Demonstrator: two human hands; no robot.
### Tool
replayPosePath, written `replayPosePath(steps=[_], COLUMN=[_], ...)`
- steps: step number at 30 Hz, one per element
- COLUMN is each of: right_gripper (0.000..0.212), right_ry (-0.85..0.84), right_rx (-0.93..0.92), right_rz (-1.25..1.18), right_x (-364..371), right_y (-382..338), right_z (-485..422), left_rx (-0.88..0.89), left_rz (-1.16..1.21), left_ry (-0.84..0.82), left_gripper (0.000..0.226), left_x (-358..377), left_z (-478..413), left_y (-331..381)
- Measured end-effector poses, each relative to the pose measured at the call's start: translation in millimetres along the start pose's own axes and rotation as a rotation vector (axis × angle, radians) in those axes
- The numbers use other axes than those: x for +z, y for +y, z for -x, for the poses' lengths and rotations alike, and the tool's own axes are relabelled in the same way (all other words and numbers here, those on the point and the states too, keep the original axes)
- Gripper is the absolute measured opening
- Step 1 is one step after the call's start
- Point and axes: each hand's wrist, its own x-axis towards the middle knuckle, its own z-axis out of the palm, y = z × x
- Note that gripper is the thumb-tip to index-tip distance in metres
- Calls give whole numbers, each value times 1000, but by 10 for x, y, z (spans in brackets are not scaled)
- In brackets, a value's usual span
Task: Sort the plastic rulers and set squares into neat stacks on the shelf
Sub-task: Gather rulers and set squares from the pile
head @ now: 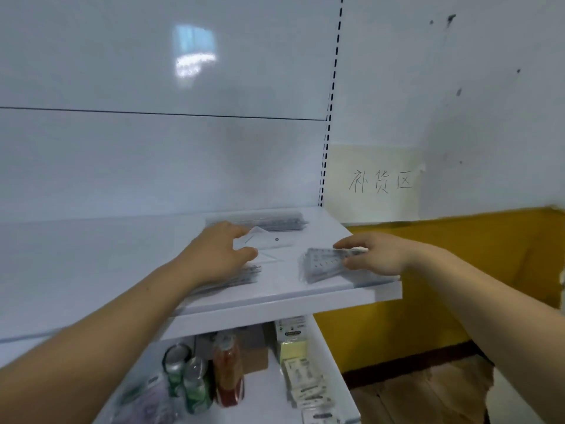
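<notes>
On the white shelf (91, 270), a stack of clear rulers (269, 223) lies along the back. In front of it rest clear set squares (269, 243), with my left hand (220, 252) pinching their left corner between thumb and fingers. Under that hand lies another pile of clear rulers (241, 278). My right hand (373, 255) grips a small stack of clear plastic rulers (324, 264) near the shelf's right front corner; the stack looks blurred.
The shelf's front edge (275, 307) overhangs a lower shelf with green cans (183, 374), a red bottle (227, 371), a cardboard box (255, 353) and yellow packets (293, 347). A yellow wall panel (443, 286) and a paper sign (379, 182) are on the right.
</notes>
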Motion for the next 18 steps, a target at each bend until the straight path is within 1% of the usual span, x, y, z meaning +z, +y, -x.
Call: replayPosePath(steps=[5, 9, 12, 18], right_gripper=[57, 63, 68, 71], right_ry=[7, 39, 25, 0], right_rx=[-135, -250, -268, -256], right_rz=[-4, -2, 32, 83], right_x=[3, 96, 156, 189], right_y=[-61, -273, -383, -405], right_z=[-45, -76, -103, -84], left_rx=[-105, -230, -301, -338], left_rz=[0, 4, 7, -4], left_ry=[35, 37, 9, -28], left_gripper=[43, 51, 52, 55], left_x=[-79, -129, -112, -62], left_z=[230, 424, 516, 528], left_y=[-21, -179, -267, -293])
